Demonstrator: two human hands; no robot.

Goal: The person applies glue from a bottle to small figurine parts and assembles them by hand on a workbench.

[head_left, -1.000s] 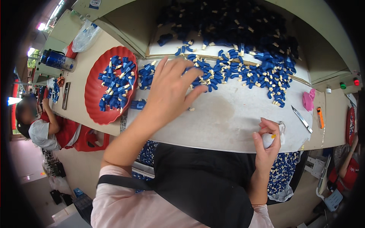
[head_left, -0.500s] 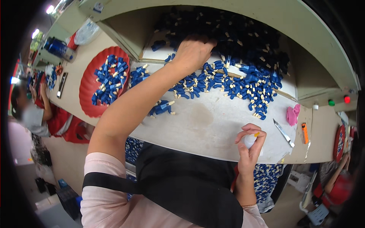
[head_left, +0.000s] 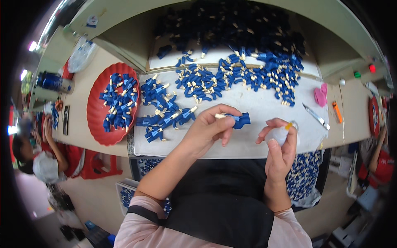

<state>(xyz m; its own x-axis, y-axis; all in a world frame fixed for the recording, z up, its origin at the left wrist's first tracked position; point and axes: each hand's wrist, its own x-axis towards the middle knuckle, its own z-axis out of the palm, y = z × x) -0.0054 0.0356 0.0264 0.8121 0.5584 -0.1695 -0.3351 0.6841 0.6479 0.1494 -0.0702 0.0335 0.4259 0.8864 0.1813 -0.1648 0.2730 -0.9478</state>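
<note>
My left hand pinches a small blue figure body with a cream-coloured peg at one end, above the front of the work surface. In my right hand is a small white squeeze bottle with a yellow tip, fingers curled round it. The two hands are apart, and the bottle does not touch the figure body. Loose blue figure bodies lie to the left of my left hand. Beyond my hands, small blue arm pieces with cream hands spread in a heap.
A red scalloped tray of blue bodies stands at left. A deep shelf holds a dark pile. At right lie a craft knife, a pink cloth and an orange-handled cutter. Co-workers sit on both sides.
My left hand has come back from the shelf pile toward me and now holds a blue figure body. My right hand still holds the bottle. The view has shifted slightly.
</note>
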